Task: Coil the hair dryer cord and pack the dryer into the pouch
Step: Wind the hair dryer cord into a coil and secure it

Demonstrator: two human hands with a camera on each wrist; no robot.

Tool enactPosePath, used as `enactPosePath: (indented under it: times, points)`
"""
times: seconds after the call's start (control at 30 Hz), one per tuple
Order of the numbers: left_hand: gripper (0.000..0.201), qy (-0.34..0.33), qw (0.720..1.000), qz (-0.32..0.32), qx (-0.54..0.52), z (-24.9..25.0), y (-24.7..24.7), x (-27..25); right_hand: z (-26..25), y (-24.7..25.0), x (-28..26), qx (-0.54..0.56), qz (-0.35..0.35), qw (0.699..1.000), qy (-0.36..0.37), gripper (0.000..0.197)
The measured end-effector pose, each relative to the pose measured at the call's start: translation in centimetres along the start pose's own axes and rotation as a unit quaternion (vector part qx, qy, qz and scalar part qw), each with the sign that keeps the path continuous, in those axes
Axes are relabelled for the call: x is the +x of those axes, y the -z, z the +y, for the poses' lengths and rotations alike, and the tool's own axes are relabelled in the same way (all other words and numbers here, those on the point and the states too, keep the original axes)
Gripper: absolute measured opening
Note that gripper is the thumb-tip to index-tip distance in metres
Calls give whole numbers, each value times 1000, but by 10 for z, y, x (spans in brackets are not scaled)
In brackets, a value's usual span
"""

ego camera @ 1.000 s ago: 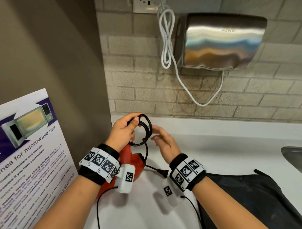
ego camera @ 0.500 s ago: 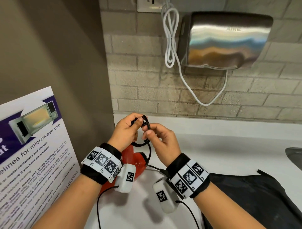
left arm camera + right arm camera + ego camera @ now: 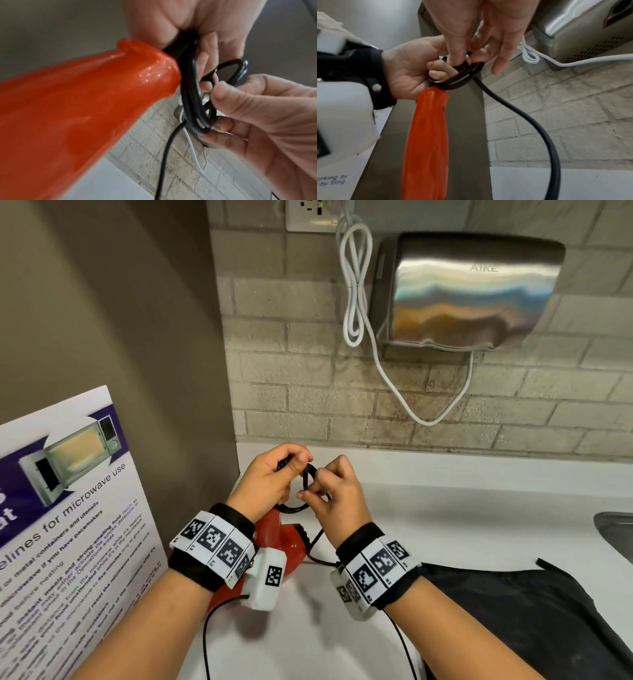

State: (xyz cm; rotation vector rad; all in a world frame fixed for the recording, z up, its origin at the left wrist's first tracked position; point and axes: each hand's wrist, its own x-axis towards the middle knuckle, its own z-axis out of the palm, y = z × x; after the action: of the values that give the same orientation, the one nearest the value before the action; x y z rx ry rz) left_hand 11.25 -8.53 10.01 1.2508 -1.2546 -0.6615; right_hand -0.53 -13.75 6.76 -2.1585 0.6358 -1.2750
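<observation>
The red hair dryer [image 3: 282, 544] lies on the white counter under my left wrist, its handle [image 3: 72, 108] [image 3: 428, 135] pointing up at the hands. My left hand [image 3: 270, 481] grips a small coil of its black cord [image 3: 306, 491] [image 3: 193, 102] [image 3: 462, 78] just above the handle's end. My right hand [image 3: 334, 491] pinches the coil's loops from the right with thumb and fingers. A loose length of the cord [image 3: 539, 128] hangs down from the coil. The black pouch [image 3: 534, 611] lies flat on the counter at the lower right.
A steel hand dryer [image 3: 469, 292] with a white cable [image 3: 356, 289] hangs on the brick wall above. A microwave notice board [image 3: 68, 525] leans at the left. A sink edge [image 3: 616, 532] shows at the far right. Thin black wires [image 3: 209, 635] run from the wrist cameras.
My right hand has moved in from an open pose beside the coil and closed on its loops. The coil looks tighter and the view has shifted slightly.
</observation>
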Motion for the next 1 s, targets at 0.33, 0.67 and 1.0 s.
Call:
enactPosePath:
  times: [0.33, 0.67, 1.0]
  points:
    - [19, 20, 999, -34, -4, 0, 3, 1, 20, 6, 6, 156, -222, 951, -150, 12]
    - [17, 12, 999, -33, 40, 3, 4, 1, 14, 33, 22, -171, -165, 967, -88, 22]
    - [29, -27, 978, -90, 185, 10, -2, 2, -29, 53, 41, -341, -93, 935, 27, 26]
